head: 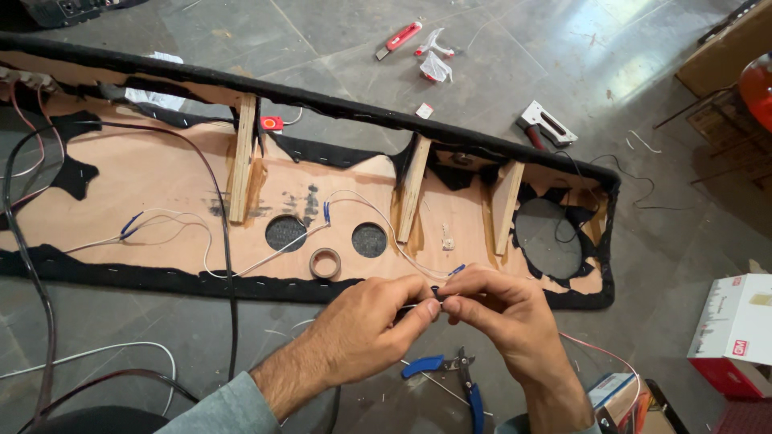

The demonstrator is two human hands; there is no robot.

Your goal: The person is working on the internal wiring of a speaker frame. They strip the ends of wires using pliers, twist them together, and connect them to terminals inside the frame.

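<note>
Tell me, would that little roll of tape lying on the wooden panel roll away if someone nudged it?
Probably not: the tape roll lies flat on its side on the panel, so a nudge would likely just slide it. It looks small and hollow, so probably light. Stood on edge, it could roll.

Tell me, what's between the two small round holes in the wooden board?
A roll of tape lies between the left hole and right hole, slightly lower, in the head view.

A thin white insulated wire (366,210) with a blue-sleeved end (456,271) ran across the long plywood panel (161,173) at mid-frame. It looped down from a blue joint (326,211) toward the lower centre, where its tip sat pinched between fingertips, just off the panel's black fabric edge.
</note>
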